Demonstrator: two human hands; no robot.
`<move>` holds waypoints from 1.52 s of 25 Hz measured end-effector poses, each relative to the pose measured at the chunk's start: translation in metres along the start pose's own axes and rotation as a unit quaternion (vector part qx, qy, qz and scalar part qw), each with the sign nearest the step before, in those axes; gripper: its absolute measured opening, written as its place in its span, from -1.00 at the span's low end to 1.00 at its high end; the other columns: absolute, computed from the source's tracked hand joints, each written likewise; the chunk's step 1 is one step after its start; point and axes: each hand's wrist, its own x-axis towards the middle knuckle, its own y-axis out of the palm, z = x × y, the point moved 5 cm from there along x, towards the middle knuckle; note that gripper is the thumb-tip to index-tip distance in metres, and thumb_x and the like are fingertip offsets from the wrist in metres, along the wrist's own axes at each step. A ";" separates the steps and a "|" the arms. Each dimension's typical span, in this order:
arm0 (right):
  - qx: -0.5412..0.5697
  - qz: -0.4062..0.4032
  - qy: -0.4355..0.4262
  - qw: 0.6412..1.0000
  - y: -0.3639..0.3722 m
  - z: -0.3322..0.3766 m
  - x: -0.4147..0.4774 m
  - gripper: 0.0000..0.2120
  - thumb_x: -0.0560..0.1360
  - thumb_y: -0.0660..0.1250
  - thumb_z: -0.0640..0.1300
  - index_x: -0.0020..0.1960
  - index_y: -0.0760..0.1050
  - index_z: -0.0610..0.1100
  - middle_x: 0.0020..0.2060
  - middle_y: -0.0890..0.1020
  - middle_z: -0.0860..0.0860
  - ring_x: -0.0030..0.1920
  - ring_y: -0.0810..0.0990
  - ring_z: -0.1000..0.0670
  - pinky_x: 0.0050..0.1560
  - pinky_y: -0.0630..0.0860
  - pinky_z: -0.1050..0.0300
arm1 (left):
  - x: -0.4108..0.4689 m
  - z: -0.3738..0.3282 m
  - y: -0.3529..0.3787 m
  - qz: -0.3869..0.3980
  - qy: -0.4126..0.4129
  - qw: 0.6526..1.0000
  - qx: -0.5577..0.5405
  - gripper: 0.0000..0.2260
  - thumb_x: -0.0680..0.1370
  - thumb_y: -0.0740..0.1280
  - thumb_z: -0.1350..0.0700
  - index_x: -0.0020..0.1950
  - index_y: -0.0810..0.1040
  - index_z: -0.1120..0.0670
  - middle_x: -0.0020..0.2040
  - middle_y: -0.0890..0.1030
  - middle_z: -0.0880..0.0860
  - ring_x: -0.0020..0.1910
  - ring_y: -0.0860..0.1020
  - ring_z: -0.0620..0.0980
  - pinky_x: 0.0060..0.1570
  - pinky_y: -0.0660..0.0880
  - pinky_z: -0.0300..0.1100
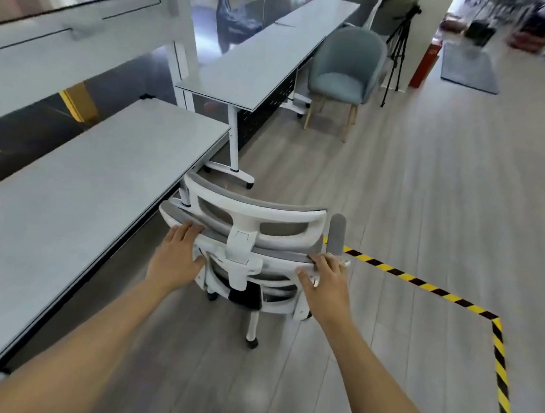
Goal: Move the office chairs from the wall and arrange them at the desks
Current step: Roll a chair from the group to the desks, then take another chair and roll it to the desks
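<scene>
A white-framed office chair [249,237] with grey mesh back and headrest stands on castors right in front of me, its back toward me. It sits beside the right edge of the near grey desk [79,197], its front partly under the desk corner. My left hand [179,254] grips the left side of the backrest's top edge. My right hand [324,282] grips the right side of that edge, next to the raised grey armrest [337,232]. A second long grey desk [263,59] stands farther back.
A teal upholstered chair [343,78] on wooden legs stands beside the far desk. A black tripod [397,53] and a red post [426,62] are behind it. Yellow-black tape [421,285] marks the wooden floor on the right. A glass partition runs along the left.
</scene>
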 end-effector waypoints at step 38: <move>-0.154 -0.491 0.369 0.774 -0.352 -0.071 -0.549 -0.58 0.53 0.39 -0.08 0.37 0.48 0.03 0.38 0.48 0.08 0.33 0.45 -0.01 0.32 0.33 0.04 | -0.446 -0.535 0.112 0.148 0.690 0.703 -0.085 -0.67 0.56 0.33 0.03 0.33 0.48 -0.08 0.45 0.40 -0.07 0.42 0.34 0.03 0.37 0.24 0.01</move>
